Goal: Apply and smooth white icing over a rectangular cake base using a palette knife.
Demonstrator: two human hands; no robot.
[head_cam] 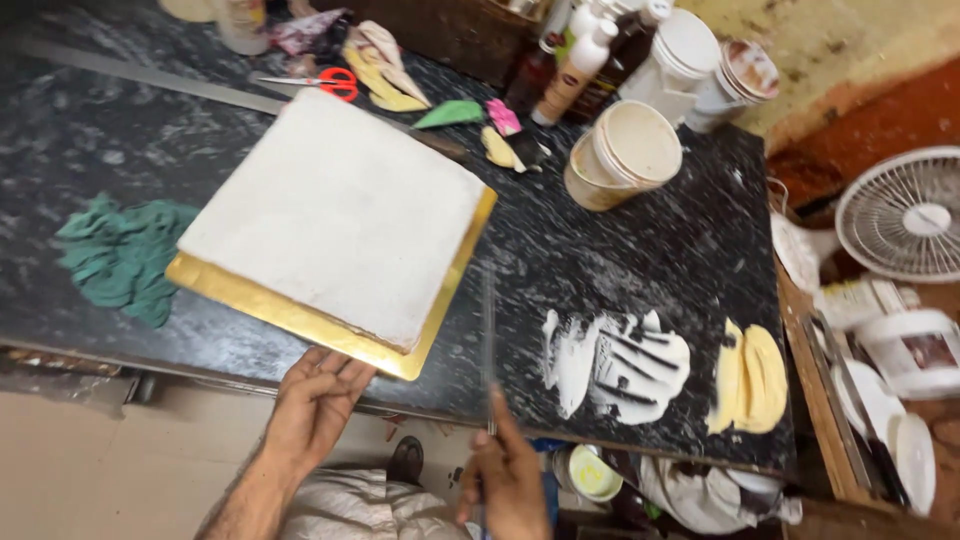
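Observation:
A large square cake [340, 205] covered in white cream sits on a gold board [300, 322] on the dark marble counter [620, 255]. My left hand [315, 400] lies flat under the board's near edge, fingers spread against it. My right hand [505, 475] grips the handle of a long thin blade [489, 330], which points away from me just right of the board's corner.
Smears of white cream [620, 365] and yellow cream [750, 378] lie on the counter at right. Green scraps [120, 255] sit at left. Tubs [625, 152], bottles [575, 65], red scissors [325, 82] and piping bags [385, 70] crowd the back. A fan [905, 215] stands at far right.

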